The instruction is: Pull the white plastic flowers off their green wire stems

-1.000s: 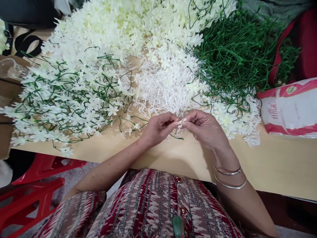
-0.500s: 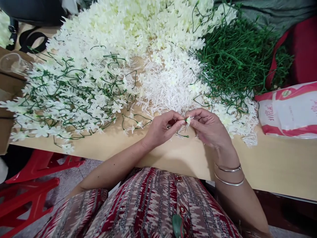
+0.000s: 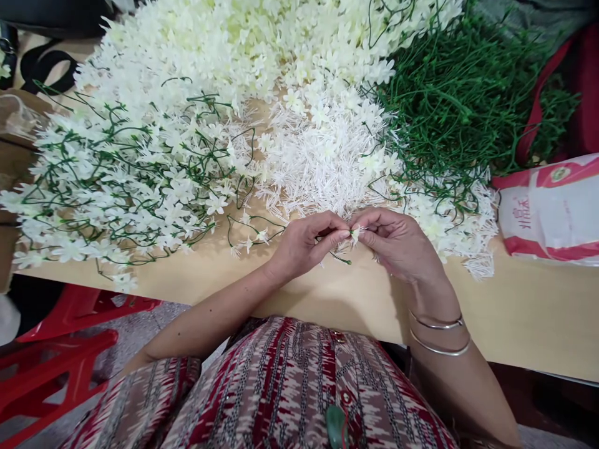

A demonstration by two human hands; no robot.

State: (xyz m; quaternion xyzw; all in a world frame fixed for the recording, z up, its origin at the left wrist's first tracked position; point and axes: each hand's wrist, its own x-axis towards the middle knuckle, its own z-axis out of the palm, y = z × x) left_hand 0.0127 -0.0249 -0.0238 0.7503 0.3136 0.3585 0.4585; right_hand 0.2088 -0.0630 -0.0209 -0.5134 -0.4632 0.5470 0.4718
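My left hand (image 3: 306,244) and my right hand (image 3: 397,240) meet above the table's near edge, fingertips pinched together. Between them is a small white plastic flower (image 3: 355,234), pinched by my right hand. My left hand pinches a thin green stem (image 3: 337,255) that trails down from the fingers. Just behind my hands lies a heap of white spiky flower centres (image 3: 322,162). A sprig with a few flowers fitted (image 3: 253,234) lies on the table to the left of my left hand.
Cream flower heads (image 3: 243,43) are heaped at the back, finished green-stemmed sprigs (image 3: 116,181) at the left, bare green stems (image 3: 458,100) at the right. A red-and-white bag (image 3: 552,212) lies on the wooden table (image 3: 515,312). Red plastic stools (image 3: 56,355) stand at lower left.
My hands have stayed at the same spot; the fingers shifted slightly, and the white flower now sits at the stem's tip between both pinches. The view moved a little.
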